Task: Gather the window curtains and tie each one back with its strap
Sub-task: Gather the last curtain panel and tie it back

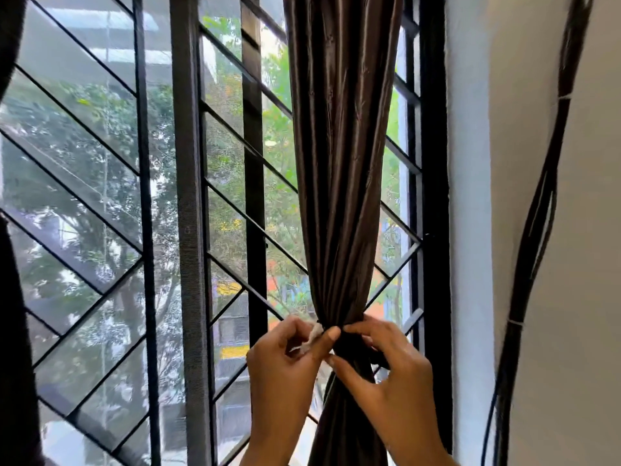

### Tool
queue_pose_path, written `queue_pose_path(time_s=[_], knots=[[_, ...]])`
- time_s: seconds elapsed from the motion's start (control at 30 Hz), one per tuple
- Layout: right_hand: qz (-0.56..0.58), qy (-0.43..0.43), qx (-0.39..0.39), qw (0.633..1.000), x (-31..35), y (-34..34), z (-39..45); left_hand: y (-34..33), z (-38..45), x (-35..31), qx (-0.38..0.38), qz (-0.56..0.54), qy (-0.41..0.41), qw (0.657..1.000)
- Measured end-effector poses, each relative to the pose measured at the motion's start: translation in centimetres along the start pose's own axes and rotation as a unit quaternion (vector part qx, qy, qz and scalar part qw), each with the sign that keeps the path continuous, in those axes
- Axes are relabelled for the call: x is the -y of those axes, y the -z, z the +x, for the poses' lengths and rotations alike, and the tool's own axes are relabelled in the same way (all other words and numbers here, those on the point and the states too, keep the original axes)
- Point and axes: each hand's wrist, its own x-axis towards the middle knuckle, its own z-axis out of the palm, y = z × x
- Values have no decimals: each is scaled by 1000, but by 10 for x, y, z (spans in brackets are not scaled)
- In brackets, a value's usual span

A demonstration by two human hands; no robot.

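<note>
A dark brown satin curtain (339, 163) hangs right of centre, gathered into a narrow waist low in the view. A thin strap (314, 336) with a frayed white end circles that waist. My left hand (285, 368) pinches the white strap end at the curtain's left side. My right hand (383, 364) grips the bunched waist and the dark strap from the right, fingers curled round it. The two hands nearly touch at the waist. A second dark curtain (15, 331) shows only as a strip along the left edge.
Behind the curtain is a window with a black metal grille (141, 196) and mesh screen. A white wall (470, 196) stands to the right. Bundled black cables (537, 213) run down that wall.
</note>
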Motion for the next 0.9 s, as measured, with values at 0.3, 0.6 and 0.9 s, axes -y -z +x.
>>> queue_pose_path(time_s=[0.3,0.6,0.9], knots=[[-126,60,-37,990,-6,-6,2,-4,-2,-1,23,48,7,999],[18,68,9,997,-30,15,10,-14,-8,3,75,-344,239,905],[-29,48,-3,998,-34,28,10,-33,-8,11,66,-238,144,958]])
